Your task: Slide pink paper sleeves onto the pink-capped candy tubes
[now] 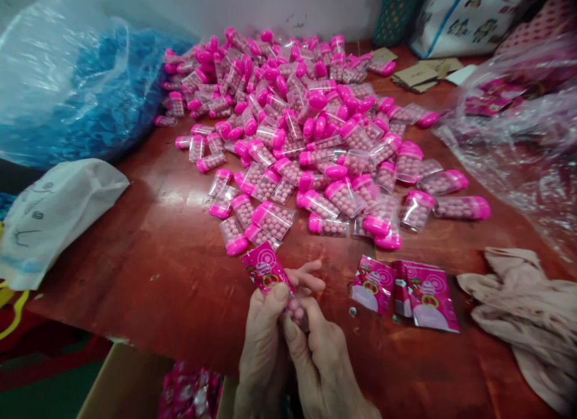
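At the table's front edge, my left hand (pixel 260 338) pinches a pink printed sleeve (pixel 265 266) between thumb and fingers. My right hand (pixel 327 353) is closed around a small clear candy container (pixel 296 311) filled with pale pink balls. The container's end meets the lower end of the sleeve; how far it is inside is hidden by my thumbs. Beyond my hands lies a large heap of similar candy containers (pixel 270 136) with bright pink caps. To the right, a single flat sleeve (pixel 373 285) lies beside a stack of sleeves (pixel 430 296).
A clear bag of blue pieces (pixel 103 88) stands at the left, with a white cloth bag (pixel 58 214) before it. Clear plastic wrapping (pixel 518 148) and a crumpled beige cloth (pixel 523 311) lie right. An open cardboard box (pixel 130 383) with pink packs sits below the table edge.
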Available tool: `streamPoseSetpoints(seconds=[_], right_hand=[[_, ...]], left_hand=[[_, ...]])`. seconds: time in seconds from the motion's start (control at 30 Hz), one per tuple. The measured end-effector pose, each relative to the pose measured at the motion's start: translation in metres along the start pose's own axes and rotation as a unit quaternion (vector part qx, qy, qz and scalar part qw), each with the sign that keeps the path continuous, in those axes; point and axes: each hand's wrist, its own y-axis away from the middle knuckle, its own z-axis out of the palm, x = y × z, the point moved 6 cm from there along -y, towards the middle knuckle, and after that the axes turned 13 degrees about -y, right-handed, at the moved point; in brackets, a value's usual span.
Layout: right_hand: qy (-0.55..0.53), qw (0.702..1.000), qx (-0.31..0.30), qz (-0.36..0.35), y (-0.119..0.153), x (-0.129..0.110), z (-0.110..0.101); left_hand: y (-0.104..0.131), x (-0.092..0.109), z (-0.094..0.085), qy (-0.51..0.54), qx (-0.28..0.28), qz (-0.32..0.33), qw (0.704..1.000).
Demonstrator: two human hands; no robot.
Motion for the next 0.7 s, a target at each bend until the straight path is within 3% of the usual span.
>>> streamPoseSetpoints(seconds=[0.13,0.33,0.47,0.7], right_hand=[[-0.049,0.999,0.006,-0.002,-0.005,-0.006,-0.001],[-0.142,0.985,-0.051,0.082,-0.014,0.005,-0.003],[-0.179,0.975,-0.053,0.12,-0.01,0.014,0.0],[-0.133,0.982,0.018,0.129,0.001,0.017,-0.004]], left_hand=[[0.007,-0.003,0.001,0.01,-0.006,-0.019,1.0],[0.019,-0.006,-0.009,0.025,0.064,-0.085,0.994],[0.019,0.0,-0.01,-0.015,0.072,-0.045,0.996],[0.025,0.0,-0.001,-0.111,0.05,-0.028,0.992]])
